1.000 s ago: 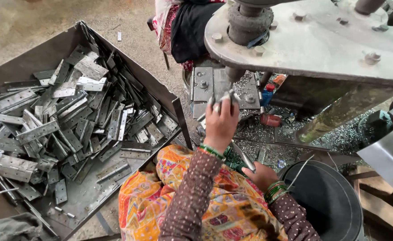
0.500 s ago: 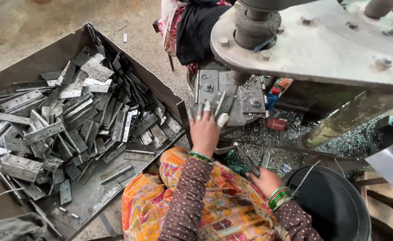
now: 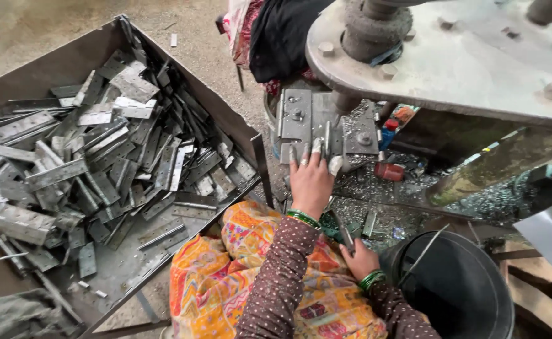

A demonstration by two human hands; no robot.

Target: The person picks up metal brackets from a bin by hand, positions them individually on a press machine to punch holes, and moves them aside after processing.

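My left hand [image 3: 310, 179] presses a narrow metal strip [image 3: 326, 139] onto the press die plate [image 3: 301, 119], fingers spread flat. My right hand [image 3: 359, 258] grips a dark rod [image 3: 345, 231] beside the black bucket [image 3: 458, 295], its contents unclear. At left, the big metal bin [image 3: 62, 63] holds heaped grey hinges [image 3: 100, 157].

Soft even daylight, weak shadows, mild glare on metal, edges slightly stretched.
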